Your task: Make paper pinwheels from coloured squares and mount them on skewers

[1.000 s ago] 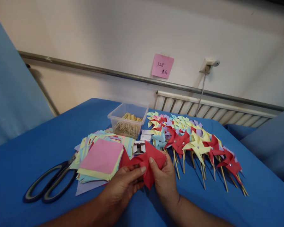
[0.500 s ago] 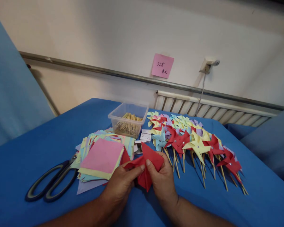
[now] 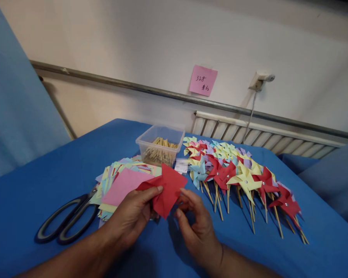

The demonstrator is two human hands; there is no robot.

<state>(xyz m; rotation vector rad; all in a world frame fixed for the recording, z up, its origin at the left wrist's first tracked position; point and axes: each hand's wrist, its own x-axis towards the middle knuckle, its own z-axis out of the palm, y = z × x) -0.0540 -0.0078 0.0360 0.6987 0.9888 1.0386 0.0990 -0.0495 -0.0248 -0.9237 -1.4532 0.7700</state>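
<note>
Pinched between the thumb and fingers of my left hand [image 3: 137,210] is a red paper pinwheel head [image 3: 169,189], its blades partly folded in and no stick on it. Just right of the paper is my right hand [image 3: 197,224], fingers curled but thumb and forefinger apart, with nothing visible in it. Its fingertips are close to the paper's right edge; whether they touch it I cannot tell. Behind my left hand lies a pile of coloured paper squares [image 3: 123,185], a pink one on top, partly hidden by the hand and the red paper.
Large dark-handled scissors [image 3: 66,222] lie left of the pile. A clear plastic box [image 3: 159,148] of thin wooden sticks [image 3: 162,148] stands behind it, with small white boxes [image 3: 181,165] alongside. Many finished pinwheels [image 3: 246,181] on sticks cover the right of the blue cloth [image 3: 237,247].
My right hand has let go of the red paper and drawn back to the right. My left hand has moved left and up with the paper, over the pile's edge.
</note>
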